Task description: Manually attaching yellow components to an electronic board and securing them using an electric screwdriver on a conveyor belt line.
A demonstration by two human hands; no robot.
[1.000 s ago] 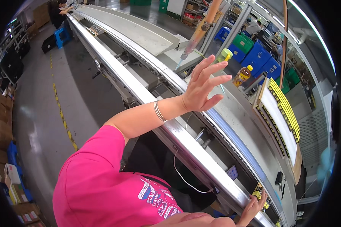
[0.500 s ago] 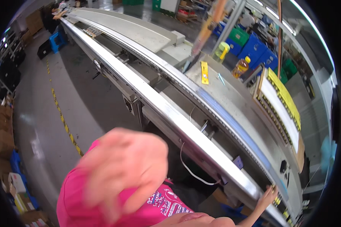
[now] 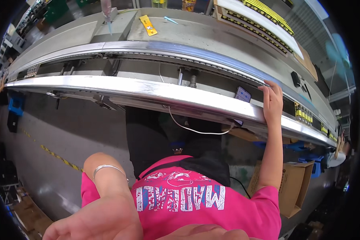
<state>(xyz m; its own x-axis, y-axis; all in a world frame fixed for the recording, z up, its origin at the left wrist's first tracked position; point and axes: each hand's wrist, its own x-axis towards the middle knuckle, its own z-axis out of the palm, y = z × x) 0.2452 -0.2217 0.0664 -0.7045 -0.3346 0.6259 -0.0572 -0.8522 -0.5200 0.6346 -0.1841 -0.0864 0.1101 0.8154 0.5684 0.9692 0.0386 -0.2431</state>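
My left hand [image 3: 104, 218] is raised close at the lower left, palm showing, with a silver bracelet [image 3: 107, 168] on its wrist. Its fingers run mostly past the lower edge; those in part visible look loosely apart, and I see nothing in the palm. At the right, my right hand [image 3: 273, 99] lies over the conveyor's bright metal near rail [image 3: 168, 89], fingers slightly bent towards the far rail and holding nothing visible. Just left of it, a phone-like device [image 3: 243, 95] with a lit screen leans inside the conveyor. Several small yellow-and-metal parts [image 3: 304, 114] sit in the track to its right.
Beyond the conveyor, a yellow card [image 3: 148, 25] and a light-blue pen-like stick [image 3: 171, 20] lie on the grey worktop. A rack of yellow-and-black strips [image 3: 260, 28] stands at the far right. A white cable [image 3: 200, 132] hangs under the near rail; a cardboard box [image 3: 288, 184] stands on the floor.
The view has turned, so the conveyor now runs across it. My left hand, blurred before, has come lower and nearer. My right hand stays at the conveyor, now less stretched out.
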